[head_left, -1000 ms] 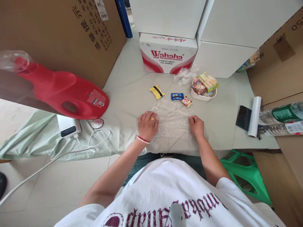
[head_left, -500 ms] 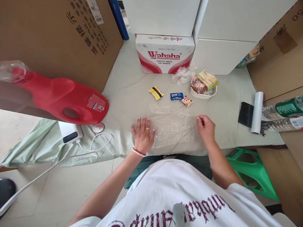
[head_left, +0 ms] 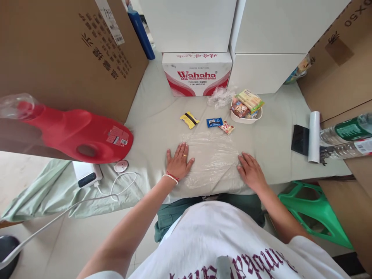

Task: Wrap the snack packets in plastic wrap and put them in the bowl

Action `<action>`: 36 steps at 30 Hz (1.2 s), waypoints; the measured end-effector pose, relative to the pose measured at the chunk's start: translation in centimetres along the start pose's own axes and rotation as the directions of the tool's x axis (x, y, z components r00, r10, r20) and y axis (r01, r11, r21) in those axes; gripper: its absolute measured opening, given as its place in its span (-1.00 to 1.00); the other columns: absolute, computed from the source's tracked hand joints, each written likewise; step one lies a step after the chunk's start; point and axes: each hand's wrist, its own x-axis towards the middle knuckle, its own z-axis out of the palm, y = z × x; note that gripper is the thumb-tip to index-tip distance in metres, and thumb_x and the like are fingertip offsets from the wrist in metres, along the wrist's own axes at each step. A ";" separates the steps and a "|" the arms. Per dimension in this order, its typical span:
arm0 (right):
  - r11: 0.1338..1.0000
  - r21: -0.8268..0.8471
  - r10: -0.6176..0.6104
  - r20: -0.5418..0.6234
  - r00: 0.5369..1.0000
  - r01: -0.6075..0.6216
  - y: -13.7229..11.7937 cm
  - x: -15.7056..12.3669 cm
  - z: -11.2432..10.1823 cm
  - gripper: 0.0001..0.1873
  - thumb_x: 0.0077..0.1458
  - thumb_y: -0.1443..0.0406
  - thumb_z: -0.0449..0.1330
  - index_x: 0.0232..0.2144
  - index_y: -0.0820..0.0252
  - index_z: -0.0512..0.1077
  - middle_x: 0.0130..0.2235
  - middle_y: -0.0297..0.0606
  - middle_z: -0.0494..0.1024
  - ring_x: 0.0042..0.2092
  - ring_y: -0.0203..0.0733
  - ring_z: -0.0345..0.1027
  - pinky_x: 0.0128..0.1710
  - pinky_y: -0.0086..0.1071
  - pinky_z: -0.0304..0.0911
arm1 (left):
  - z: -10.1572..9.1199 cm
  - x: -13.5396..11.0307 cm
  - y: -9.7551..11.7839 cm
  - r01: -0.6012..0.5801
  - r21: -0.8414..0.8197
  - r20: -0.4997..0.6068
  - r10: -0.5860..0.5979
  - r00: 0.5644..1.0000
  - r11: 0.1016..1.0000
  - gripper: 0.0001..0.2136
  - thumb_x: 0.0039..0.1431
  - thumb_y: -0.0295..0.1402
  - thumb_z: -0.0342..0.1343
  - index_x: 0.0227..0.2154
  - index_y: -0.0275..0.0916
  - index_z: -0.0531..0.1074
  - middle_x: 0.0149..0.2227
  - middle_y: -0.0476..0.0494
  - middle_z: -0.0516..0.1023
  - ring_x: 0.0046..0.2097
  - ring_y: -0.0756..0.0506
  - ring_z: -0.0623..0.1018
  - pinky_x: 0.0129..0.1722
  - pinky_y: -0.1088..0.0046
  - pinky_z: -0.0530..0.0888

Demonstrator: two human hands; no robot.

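Observation:
A sheet of clear plastic film [head_left: 210, 161] lies spread over the pale green cloth, wrinkled towards its right side. My left hand [head_left: 178, 161] presses flat on its left edge, fingers stretched out. On the right edge rests my right hand [head_left: 250, 168], fingers extended and palm down. Just beyond the film are a yellow-wrapped snack [head_left: 189, 119], a blue-wrapped snack [head_left: 214, 122] and a red-and-cream wrapped snack [head_left: 226, 127], whose corner touches the blue one. Behind them a white bowl [head_left: 245, 119] holds several packaged snacks.
Crumpled plastic [head_left: 221, 97] sits beside the bowl, before a Wahaha water box [head_left: 199, 77]. At left are a large red bottle [head_left: 87, 135] and a white power bank [head_left: 85, 173] with a cable. A white roll [head_left: 314, 137] and plastic bottles [head_left: 353, 130] stand right; below, a green stool [head_left: 316, 211].
My right hand has gone from a closed pinch at the film's right edge to lying flat on it. The film looks pulled smoother. The whole view has shifted slightly.

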 end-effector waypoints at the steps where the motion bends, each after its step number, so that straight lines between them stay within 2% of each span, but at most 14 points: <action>1: 0.999 0.012 0.035 -0.039 0.999 -0.035 0.6 -0.4 -0.6 -0.44 0.44 0.09 -0.03 0.30 0.18 0.44 0.34 0.04 0.41 0.36 0.22 0.23 0.33 0.16 0.22 | 0.0 -0.1 0.1 -0.013 0.001 0.006 0.013 1.000 1.000 -0.31 0.46 -0.04 -0.23 0.52 -0.27 -0.01 0.53 -0.40 0.01 0.53 -0.35 0.13 0.44 -0.36 -0.20; 4: 0.993 0.063 0.110 -0.134 0.985 -0.102 0.3 -0.1 -1.9 -0.49 0.44 0.08 -0.03 0.14 0.18 0.57 0.14 0.05 0.57 0.19 0.19 0.37 0.23 0.12 0.34 | -0.2 -0.1 0.0 -0.052 0.000 0.031 0.052 0.998 0.999 -0.27 0.44 0.03 -0.20 0.52 -0.28 0.00 0.53 -0.42 0.02 0.52 -0.38 0.14 0.44 -0.36 -0.21; 6: 0.993 0.101 0.066 -0.134 0.989 -0.053 -1.2 1.4 -2.2 -0.49 0.47 0.10 -0.06 0.14 0.16 0.57 0.11 0.01 0.60 0.18 0.13 0.39 0.25 0.06 0.33 | -0.3 -0.1 -0.5 -0.088 0.000 0.048 0.087 0.995 0.996 -0.26 0.43 0.04 -0.20 0.52 -0.29 0.01 0.53 -0.41 0.02 0.52 -0.38 0.14 0.44 -0.35 -0.23; 8: 0.991 0.120 -0.051 -0.062 0.997 0.058 -3.1 3.4 -1.8 -0.48 0.47 0.12 -0.07 0.24 0.16 0.50 0.23 -0.01 0.53 0.27 0.08 0.33 0.32 0.02 0.28 | -0.5 -0.2 -1.3 -0.140 0.005 0.062 0.140 0.988 0.990 -0.26 0.43 0.04 -0.20 0.52 -0.31 0.00 0.53 -0.40 0.02 0.52 -0.36 0.14 0.45 -0.32 -0.25; 11: 0.979 0.077 -0.197 0.116 0.974 0.189 -4.5 5.6 -0.6 -0.44 0.47 0.13 -0.05 0.38 0.14 0.36 0.44 -0.07 0.29 0.44 0.07 0.14 0.42 0.05 0.14 | -0.7 -0.7 -2.7 -0.218 0.014 0.083 0.216 0.973 0.976 -0.25 0.43 0.03 -0.20 0.52 -0.31 -0.02 0.53 -0.39 0.02 0.53 -0.35 0.12 0.47 -0.27 -0.25; 15: 0.979 0.006 -0.199 0.200 0.959 0.202 -2.5 5.9 0.2 -0.45 0.46 0.13 -0.01 0.40 0.07 0.34 0.48 -0.13 0.22 0.47 0.06 0.09 0.46 0.10 0.05 | -0.6 -1.4 -3.7 -0.239 0.021 0.085 0.236 0.968 0.971 -0.26 0.43 0.04 -0.18 0.53 -0.24 -0.04 0.53 -0.36 0.05 0.52 -0.35 0.14 0.49 -0.20 -0.24; 18: 0.984 0.058 -0.174 0.143 0.974 0.167 0.4 5.3 -0.5 -0.48 0.43 0.15 0.02 0.34 0.05 0.40 0.42 -0.16 0.34 0.42 0.04 0.19 0.42 0.09 0.13 | -0.5 -1.6 -3.6 -0.226 0.020 0.077 0.224 0.972 0.974 -0.25 0.42 0.05 -0.15 0.53 -0.22 -0.05 0.53 -0.36 0.05 0.52 -0.36 0.14 0.49 -0.19 -0.25; 21: 0.992 0.114 -0.066 0.076 0.995 0.057 1.8 6.2 -1.6 -0.57 0.39 0.21 0.03 0.13 0.09 0.58 0.21 -0.10 0.58 0.23 0.08 0.41 0.26 0.05 0.31 | -0.5 -1.6 -3.5 -0.232 0.018 0.088 0.230 0.969 0.973 -0.22 0.41 0.09 -0.13 0.53 -0.23 -0.05 0.53 -0.37 0.04 0.52 -0.37 0.14 0.49 -0.20 -0.27; 23: 0.994 0.109 0.023 0.057 0.998 -0.029 1.3 8.3 -2.2 -0.60 0.38 0.23 0.02 -0.02 0.11 0.65 0.01 -0.07 0.68 0.04 0.09 0.50 0.13 0.01 0.37 | -0.6 -1.5 -3.5 -0.236 0.024 0.103 0.232 0.967 0.972 -0.19 0.39 0.12 -0.12 0.53 -0.25 -0.06 0.53 -0.38 0.03 0.53 -0.37 0.12 0.49 -0.19 -0.29; 25: 0.996 0.086 0.029 0.055 0.998 -0.033 -0.2 11.7 -2.5 -0.60 0.40 0.23 0.01 -0.05 0.12 0.65 -0.07 -0.07 0.69 -0.03 0.10 0.48 0.07 -0.03 0.37 | -0.7 -1.5 -3.5 -0.233 0.034 0.116 0.228 0.967 0.972 -0.18 0.39 0.13 -0.11 0.53 -0.25 -0.06 0.54 -0.38 0.01 0.53 -0.35 0.11 0.49 -0.17 -0.31; 28: 0.996 0.048 -0.079 0.061 0.995 0.077 -3.4 17.9 -2.1 -0.59 0.38 0.28 0.03 0.13 0.17 0.57 0.06 -0.03 0.63 0.13 0.14 0.38 0.14 -0.06 0.30 | -0.9 -1.5 -3.5 -0.231 0.048 0.126 0.223 0.967 0.972 -0.19 0.40 0.12 -0.13 0.53 -0.26 -0.06 0.54 -0.36 -0.01 0.54 -0.33 0.09 0.49 -0.15 -0.33; 31: 0.995 -0.047 -0.081 0.158 0.984 0.090 -6.1 23.5 -0.9 -0.36 0.26 0.35 0.18 0.37 0.32 0.33 0.33 0.07 0.42 0.36 0.23 0.11 0.35 0.02 0.09 | -0.9 -1.5 -3.4 -0.234 0.062 0.127 0.224 0.966 0.970 -0.20 0.41 0.12 -0.14 0.53 -0.28 -0.06 0.54 -0.35 -0.01 0.54 -0.32 0.09 0.49 -0.16 -0.31; 34: 0.988 -0.120 -0.056 0.296 0.954 0.095 -7.3 26.7 0.0 -0.35 0.19 0.31 0.29 0.31 0.39 0.39 0.33 0.17 0.36 0.40 0.31 0.02 0.41 0.09 -0.08 | -0.8 -1.6 -3.4 -0.230 0.078 0.118 0.220 0.968 0.970 -0.22 0.42 0.10 -0.15 0.53 -0.26 -0.04 0.54 -0.34 0.02 0.53 -0.31 0.11 0.50 -0.14 -0.28; 36: 0.985 -0.117 -0.087 0.279 0.956 0.124 -7.1 27.4 -0.2 -0.46 0.20 0.27 0.30 0.20 0.37 0.49 0.23 0.19 0.43 0.36 0.31 0.08 0.37 0.06 -0.01 | -0.7 -1.6 -3.5 -0.227 0.087 0.108 0.217 0.970 0.970 -0.23 0.42 0.09 -0.15 0.53 -0.24 -0.03 0.54 -0.33 0.03 0.53 -0.30 0.12 0.50 -0.13 -0.27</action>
